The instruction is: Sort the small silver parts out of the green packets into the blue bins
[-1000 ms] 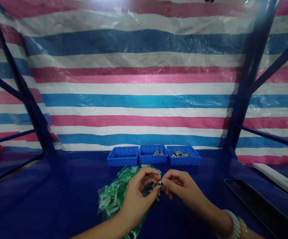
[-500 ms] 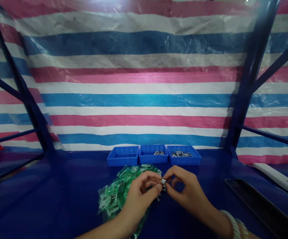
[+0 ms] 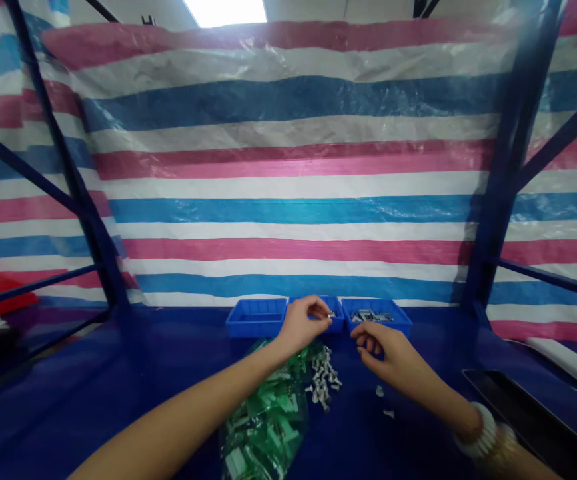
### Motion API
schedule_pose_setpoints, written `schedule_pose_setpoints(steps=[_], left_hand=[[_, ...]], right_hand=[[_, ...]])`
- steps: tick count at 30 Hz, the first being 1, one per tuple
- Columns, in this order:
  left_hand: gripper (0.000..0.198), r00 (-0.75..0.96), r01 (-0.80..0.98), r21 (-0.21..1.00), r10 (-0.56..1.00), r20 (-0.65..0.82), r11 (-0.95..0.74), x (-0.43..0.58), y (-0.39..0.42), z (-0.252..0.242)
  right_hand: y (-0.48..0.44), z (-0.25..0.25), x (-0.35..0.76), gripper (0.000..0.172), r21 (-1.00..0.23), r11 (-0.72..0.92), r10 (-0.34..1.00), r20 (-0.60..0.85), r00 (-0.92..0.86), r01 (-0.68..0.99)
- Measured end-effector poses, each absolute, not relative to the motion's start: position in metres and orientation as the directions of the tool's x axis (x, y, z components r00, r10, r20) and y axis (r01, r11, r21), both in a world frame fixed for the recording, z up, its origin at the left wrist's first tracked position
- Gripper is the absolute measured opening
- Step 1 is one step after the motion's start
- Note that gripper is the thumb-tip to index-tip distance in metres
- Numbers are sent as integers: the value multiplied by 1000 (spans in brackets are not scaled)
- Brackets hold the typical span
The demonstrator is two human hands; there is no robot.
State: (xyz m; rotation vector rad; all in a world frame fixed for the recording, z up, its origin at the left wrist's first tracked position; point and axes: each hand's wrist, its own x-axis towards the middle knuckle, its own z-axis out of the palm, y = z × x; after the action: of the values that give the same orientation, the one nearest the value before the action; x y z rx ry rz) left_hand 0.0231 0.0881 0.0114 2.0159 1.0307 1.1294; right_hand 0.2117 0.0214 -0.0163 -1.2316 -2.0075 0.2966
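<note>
My left hand (image 3: pixel 304 321) reaches over the middle blue bin (image 3: pixel 339 325), its thumb and fingertips close together beside small shiny metal parts (image 3: pixel 332 314). Whether one of these parts is between the fingertips or lies in the bin is hard to make out. My right hand (image 3: pixel 386 350) hovers in front of the right blue bin (image 3: pixel 403 323), fingers loosely bent and thumb apart, with nothing seen in it. Between and below the hands lies a pile of small silvery screw-like pieces (image 3: pixel 324 377). Two loose pieces, one small and rounded (image 3: pixel 379 391) and one longer (image 3: pixel 389 414), lie below my right hand.
A clear bag of green and white parts (image 3: pixel 268 427) lies under my left forearm. The left blue bin (image 3: pixel 256 327) stands at the back; metal pieces (image 3: pixel 372 316) fill part of the right one. A dark flat device (image 3: pixel 513 400) and a white bar (image 3: pixel 566 363) lie at right.
My hands have separated. The left went forward to the middle bin from where both held a small metal piece; the right moved slightly right and its fingers let go. The view has tilted up.
</note>
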Motion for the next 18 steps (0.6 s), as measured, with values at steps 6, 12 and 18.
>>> schedule_pose_setpoints(steps=[6,12,18], left_hand=[[18,367,408,709,814,450,-575,28,121,9],[16,427,380,697,784,451,-608,5,62,4],[13,422,113,948,878,226,-298,1,17,-5]], right_hand=[[30,-19,233,9,-571,340,938,149,-313,747],[25,-22,236,9,-602,270,949,35,-314,752],[18,-12,206,9,-772,371,924,251,-288,517]])
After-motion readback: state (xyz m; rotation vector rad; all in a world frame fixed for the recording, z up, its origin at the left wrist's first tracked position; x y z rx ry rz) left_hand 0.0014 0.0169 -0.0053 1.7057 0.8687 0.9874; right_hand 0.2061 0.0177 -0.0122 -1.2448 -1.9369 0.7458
